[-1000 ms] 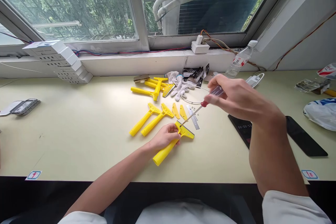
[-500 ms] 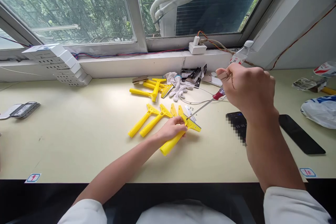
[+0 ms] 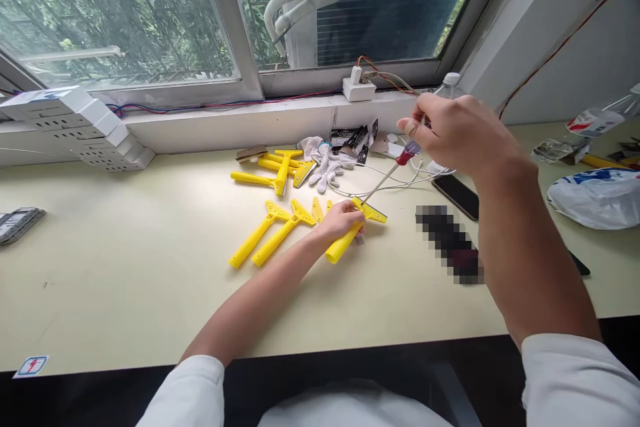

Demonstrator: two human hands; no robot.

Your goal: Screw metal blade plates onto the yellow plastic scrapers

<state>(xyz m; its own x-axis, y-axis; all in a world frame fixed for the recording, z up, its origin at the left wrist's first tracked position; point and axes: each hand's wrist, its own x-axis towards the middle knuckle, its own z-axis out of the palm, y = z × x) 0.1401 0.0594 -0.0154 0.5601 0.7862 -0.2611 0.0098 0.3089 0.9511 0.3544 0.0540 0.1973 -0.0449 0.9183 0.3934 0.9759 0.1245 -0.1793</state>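
My left hand is closed round the neck of a yellow scraper, its handle angled toward me and its wide head pointing away to the right. In my right hand, raised above the table, is a screwdriver with a red and clear handle. Its thin shaft slants down to the left, and the tip meets the scraper's head. Left of my left hand lie two yellow scraper handles side by side. Small yellow head pieces are partly hidden behind my fingers.
Several yellow scrapers lie in a pile by a pair of knitted gloves and black packets. A white cable loops behind the work. Phones, a plastic bag and a bottle stand or lie right. White boxes are stacked left.
My view has shifted to the right. The left hand has moved the scraper slightly away from me, with the screwdriver tip still at its head.
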